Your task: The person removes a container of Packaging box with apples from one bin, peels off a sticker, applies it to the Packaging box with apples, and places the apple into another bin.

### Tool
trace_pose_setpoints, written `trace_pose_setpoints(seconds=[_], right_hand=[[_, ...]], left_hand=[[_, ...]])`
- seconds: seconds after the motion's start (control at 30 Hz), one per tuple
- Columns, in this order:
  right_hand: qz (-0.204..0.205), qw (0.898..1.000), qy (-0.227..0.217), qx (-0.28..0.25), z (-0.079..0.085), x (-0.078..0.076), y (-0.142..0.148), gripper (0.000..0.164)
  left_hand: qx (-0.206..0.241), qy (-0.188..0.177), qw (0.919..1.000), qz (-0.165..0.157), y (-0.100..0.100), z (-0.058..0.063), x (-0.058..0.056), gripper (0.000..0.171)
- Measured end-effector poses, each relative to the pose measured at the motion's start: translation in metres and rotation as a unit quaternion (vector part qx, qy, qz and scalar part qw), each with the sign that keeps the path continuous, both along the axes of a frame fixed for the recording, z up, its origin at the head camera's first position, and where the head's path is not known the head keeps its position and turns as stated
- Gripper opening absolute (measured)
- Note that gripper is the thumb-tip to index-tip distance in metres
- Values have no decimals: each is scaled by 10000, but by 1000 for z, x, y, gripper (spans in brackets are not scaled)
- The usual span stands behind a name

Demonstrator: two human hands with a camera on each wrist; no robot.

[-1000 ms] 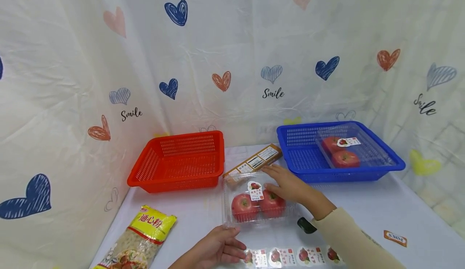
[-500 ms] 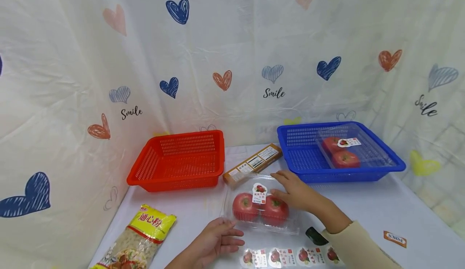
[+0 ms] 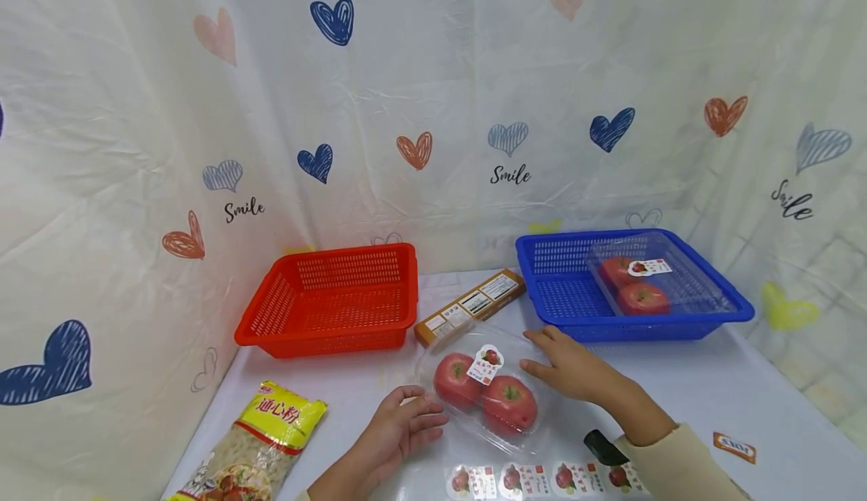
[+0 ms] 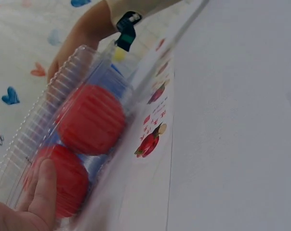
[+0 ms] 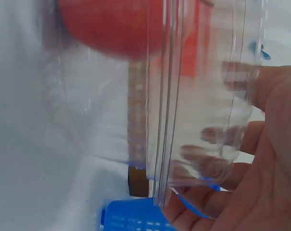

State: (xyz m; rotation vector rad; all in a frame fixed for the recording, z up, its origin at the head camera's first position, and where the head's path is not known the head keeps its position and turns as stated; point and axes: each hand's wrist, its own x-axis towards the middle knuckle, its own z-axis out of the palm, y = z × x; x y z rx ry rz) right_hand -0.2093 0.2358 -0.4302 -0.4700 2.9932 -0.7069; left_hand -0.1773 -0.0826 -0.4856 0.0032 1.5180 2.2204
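Observation:
A clear plastic clamshell box [image 3: 454,343] with two red apples [image 3: 509,405] and a fruit sticker [image 3: 485,364] stands mid-table, turned at an angle. My left hand [image 3: 406,426] is at its near left side, fingers extended; in the left wrist view those fingers [image 4: 45,187] lie along the box wall. At the far right corner, my right hand [image 3: 572,365] holds the box; the right wrist view shows its fingers [image 5: 193,207] bent around the clear wall. A strip of fruit stickers [image 3: 535,481] lies in front of the box.
Behind stand a red basket [image 3: 328,343] and a blue basket [image 3: 643,329] holding another apple box [image 3: 698,290]. A long brown carton [image 3: 474,304] lies between them. To the left is a macaroni bag [image 3: 260,437]; to the right, a small orange packet [image 3: 734,447]. A dark green strap [image 3: 605,448] hangs by the right sleeve.
The apple box has turned clockwise as seen from above and shifted slightly toward me. My right hand has moved right and nearer with its corner; my left hand has moved up to its side.

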Motion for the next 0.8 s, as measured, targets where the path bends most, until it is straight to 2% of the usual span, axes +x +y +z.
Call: trace_pose_setpoints(seconds=[0.13, 0.23, 0.33, 0.43, 0.57, 0.8], right_hand=[[-24, 9994, -332, 31, 1, 4, 1, 70], [-69, 9986, -528, 25, 0, 6, 3, 74], [-183, 9976, -674, -12, -1, 7, 6, 76], [-259, 9967, -771, -53, 0, 8, 9, 70], [-394, 9950, -858, -338, 0, 9, 13, 53], [-447, 9879, -1159, -931, -3, 9, 18, 50]], left_hand=[[68, 61, 10000, 7, 2, 0, -6, 69], [100, 102, 9997, -199, 4, -2, -8, 79], [-86, 217, 9987, -456, 9, -4, -8, 85], [-364, 356, 9968, -609, 16, -5, -8, 88], [-689, 344, 9952, -599, 24, -3, -11, 92], [-983, 164, 9933, -587, 32, -3, -19, 99]])
